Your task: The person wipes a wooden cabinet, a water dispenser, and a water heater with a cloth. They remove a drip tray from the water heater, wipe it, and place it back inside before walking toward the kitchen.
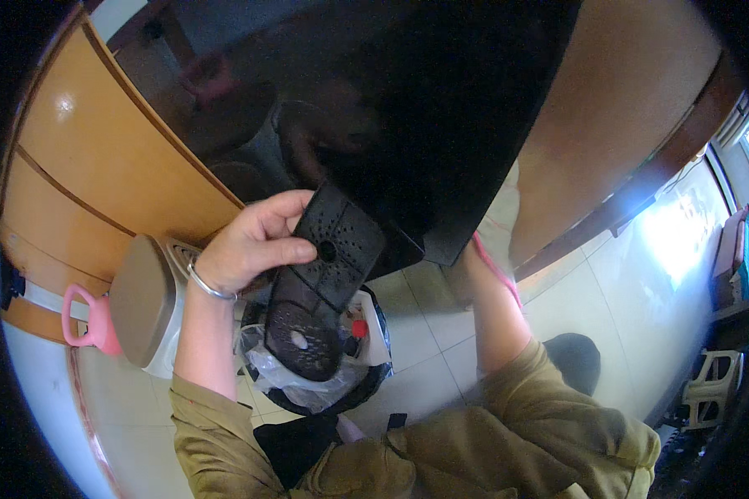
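Observation:
Between its thumb and fingers my left hand (259, 240) holds a black perforated plastic piece (356, 249) with a round hole. A darker, curved part with small slots (303, 340) hangs below it, over a bin lined with a bag; whether the two are joined I cannot tell. My right forearm (499, 305) reaches forward, but the hand itself is hidden behind the edge of a large glossy black panel (437, 125). A silver bracelet (211, 284) circles my left wrist.
The waste bin (374, 380) holds clear plastic and a thing with a red cap (359, 329). At the left are wooden panelling (131, 162), a stool-like object with a brown top (140, 299) and a pink plastic handled item (100, 321). A plastic stool (714, 387) stands far right.

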Available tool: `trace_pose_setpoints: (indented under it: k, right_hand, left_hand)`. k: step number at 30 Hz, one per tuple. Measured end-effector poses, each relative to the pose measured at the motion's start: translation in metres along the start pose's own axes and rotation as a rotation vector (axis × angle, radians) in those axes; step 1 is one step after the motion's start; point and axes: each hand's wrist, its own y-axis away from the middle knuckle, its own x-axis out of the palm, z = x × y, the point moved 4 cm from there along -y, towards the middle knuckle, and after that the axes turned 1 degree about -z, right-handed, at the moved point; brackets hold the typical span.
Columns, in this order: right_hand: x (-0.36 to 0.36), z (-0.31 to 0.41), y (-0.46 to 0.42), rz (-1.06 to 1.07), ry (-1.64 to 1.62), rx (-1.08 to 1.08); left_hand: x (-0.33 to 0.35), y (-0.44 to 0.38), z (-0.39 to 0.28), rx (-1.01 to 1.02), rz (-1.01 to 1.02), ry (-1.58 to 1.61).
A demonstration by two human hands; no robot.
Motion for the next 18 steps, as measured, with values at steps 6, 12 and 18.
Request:
trace_pose_setpoints:
  k: [6,12,18]
  right_hand:
    - [-0.014,-0.025,0.038,-0.106,-0.179,0.322]
    - [-0.05,-0.126,0.108,-0.061,0.391,0.069]
    - [-0.011,-0.202,0.087,0.207,0.489,0.031]
  left_hand:
    - [-0.012,0.006,0.006,-0.029,0.075,-0.049]
    - [-0.016,-0.023,0.003,-0.02,0.068,-0.215]
    - [-0.026,-0.059,0.006,0.03,-0.026,-0.19]
